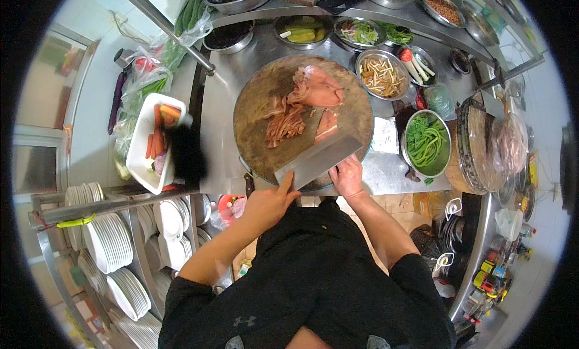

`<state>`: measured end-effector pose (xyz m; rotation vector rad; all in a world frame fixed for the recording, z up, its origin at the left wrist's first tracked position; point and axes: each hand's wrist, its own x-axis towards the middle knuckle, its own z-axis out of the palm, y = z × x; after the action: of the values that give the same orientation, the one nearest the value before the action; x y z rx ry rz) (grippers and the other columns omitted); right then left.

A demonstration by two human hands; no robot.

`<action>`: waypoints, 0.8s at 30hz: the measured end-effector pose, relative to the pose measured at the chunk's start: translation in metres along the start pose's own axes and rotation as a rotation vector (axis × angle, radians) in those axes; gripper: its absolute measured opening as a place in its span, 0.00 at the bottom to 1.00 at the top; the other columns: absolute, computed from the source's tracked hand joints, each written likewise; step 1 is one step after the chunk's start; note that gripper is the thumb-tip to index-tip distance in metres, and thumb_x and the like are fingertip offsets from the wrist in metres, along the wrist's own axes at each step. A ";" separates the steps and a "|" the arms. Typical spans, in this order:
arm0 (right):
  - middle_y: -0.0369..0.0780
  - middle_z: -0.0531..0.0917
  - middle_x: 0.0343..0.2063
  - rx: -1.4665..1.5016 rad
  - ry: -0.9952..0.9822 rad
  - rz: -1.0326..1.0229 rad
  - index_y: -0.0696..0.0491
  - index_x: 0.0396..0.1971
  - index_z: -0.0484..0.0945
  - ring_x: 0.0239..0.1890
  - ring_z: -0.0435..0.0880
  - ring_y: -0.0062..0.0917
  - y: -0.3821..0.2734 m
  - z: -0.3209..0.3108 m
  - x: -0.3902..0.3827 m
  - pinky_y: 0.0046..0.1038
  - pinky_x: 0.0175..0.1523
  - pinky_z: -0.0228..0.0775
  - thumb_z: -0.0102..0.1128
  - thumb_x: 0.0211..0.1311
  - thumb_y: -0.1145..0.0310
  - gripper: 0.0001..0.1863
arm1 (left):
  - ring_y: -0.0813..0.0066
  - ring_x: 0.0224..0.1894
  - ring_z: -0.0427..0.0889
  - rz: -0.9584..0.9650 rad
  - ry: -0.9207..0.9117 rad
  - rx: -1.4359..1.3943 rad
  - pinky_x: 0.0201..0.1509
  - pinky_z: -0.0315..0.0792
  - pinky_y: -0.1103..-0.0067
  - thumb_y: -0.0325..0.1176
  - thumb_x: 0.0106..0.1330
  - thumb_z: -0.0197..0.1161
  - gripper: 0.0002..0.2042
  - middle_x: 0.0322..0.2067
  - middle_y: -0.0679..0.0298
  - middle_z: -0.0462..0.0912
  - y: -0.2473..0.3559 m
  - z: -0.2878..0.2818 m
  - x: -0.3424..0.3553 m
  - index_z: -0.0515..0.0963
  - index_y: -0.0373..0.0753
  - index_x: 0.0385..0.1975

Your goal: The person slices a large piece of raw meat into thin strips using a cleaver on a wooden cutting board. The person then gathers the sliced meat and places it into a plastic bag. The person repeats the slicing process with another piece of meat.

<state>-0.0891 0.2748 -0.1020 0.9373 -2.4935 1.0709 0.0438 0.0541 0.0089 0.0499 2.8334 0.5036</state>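
Note:
A wide steel cleaver (322,159) lies slanted over the near edge of a round wooden chopping board (250,102). My right hand (347,177) is closed at the blade's right end; the handle is hidden. My left hand (277,195) is at the blade's left corner, index finger stretched along the metal and the other fingers curled. Past the blade, a small pink meat piece (326,125) lies on the board. Behind it is a larger slab of cured-looking meat (319,87), and to the left a pile of thin meat slices (285,127).
Metal bowls ring the board: green vegetable stalks (426,139), pale strips (383,75), cut cucumber (303,31). A white tub (142,138) with carrots stands left. Another chopping block (476,144) is at right. Stacked white plates (108,243) fill racks below left. A metal shelf (265,14) spans the back.

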 end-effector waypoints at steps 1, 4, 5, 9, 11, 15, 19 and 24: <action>0.46 0.87 0.40 0.006 0.002 0.004 0.56 0.38 0.87 0.48 0.84 0.45 0.001 0.000 0.000 0.42 0.57 0.77 0.69 0.52 0.73 0.11 | 0.46 0.20 0.85 -0.011 -0.002 0.012 0.25 0.79 0.57 0.54 0.77 0.55 0.32 0.20 0.50 0.84 0.008 0.003 0.009 0.67 0.37 0.70; 0.47 0.87 0.41 0.029 0.010 0.011 0.56 0.38 0.86 0.48 0.84 0.46 0.005 0.002 0.002 0.42 0.56 0.77 0.69 0.52 0.73 0.12 | 0.42 0.26 0.86 -0.019 0.046 0.012 0.28 0.78 0.54 0.53 0.78 0.54 0.31 0.21 0.46 0.84 0.015 0.029 0.042 0.63 0.42 0.73; 0.47 0.87 0.41 0.036 0.010 0.013 0.56 0.38 0.86 0.48 0.84 0.46 0.005 0.001 0.002 0.42 0.56 0.78 0.69 0.52 0.73 0.12 | 0.42 0.26 0.86 0.002 0.075 -0.020 0.29 0.79 0.54 0.54 0.78 0.54 0.30 0.22 0.46 0.84 0.019 0.034 0.052 0.64 0.42 0.72; 0.48 0.85 0.43 0.048 0.013 -0.015 0.57 0.38 0.86 0.49 0.82 0.49 0.002 -0.010 0.007 0.44 0.57 0.76 0.69 0.53 0.74 0.11 | 0.42 0.28 0.87 0.041 0.091 -0.060 0.33 0.79 0.53 0.54 0.77 0.54 0.30 0.25 0.45 0.85 0.026 0.028 0.081 0.66 0.42 0.71; 0.49 0.84 0.44 0.024 0.042 -0.039 0.57 0.38 0.85 0.51 0.81 0.50 -0.006 -0.015 0.012 0.45 0.59 0.75 0.69 0.54 0.75 0.11 | 0.42 0.26 0.86 0.047 0.077 -0.050 0.32 0.79 0.54 0.55 0.77 0.54 0.30 0.24 0.46 0.85 0.021 0.020 0.078 0.66 0.41 0.71; 0.50 0.84 0.45 -0.017 0.050 0.007 0.58 0.40 0.86 0.53 0.79 0.51 0.001 -0.012 -0.006 0.45 0.62 0.73 0.68 0.53 0.76 0.12 | 0.42 0.23 0.85 0.083 0.046 -0.056 0.28 0.78 0.55 0.56 0.77 0.54 0.31 0.20 0.47 0.84 -0.002 0.008 0.028 0.67 0.41 0.71; 0.49 0.84 0.45 -0.027 0.049 0.036 0.59 0.42 0.86 0.53 0.80 0.52 0.011 0.001 -0.018 0.45 0.62 0.74 0.69 0.52 0.77 0.15 | 0.43 0.23 0.85 -0.010 -0.115 0.024 0.26 0.77 0.55 0.55 0.77 0.55 0.30 0.20 0.47 0.84 -0.004 -0.018 -0.011 0.67 0.41 0.70; 0.48 0.85 0.45 0.014 0.053 0.053 0.59 0.43 0.86 0.53 0.81 0.51 0.006 -0.001 -0.014 0.45 0.61 0.75 0.70 0.51 0.76 0.16 | 0.46 0.22 0.85 0.023 0.003 0.003 0.24 0.77 0.56 0.54 0.77 0.55 0.30 0.20 0.48 0.84 0.003 0.001 0.000 0.68 0.40 0.70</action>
<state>-0.0820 0.2851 -0.1108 0.8404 -2.4838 1.1160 0.0437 0.0573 0.0085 0.0827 2.8395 0.5043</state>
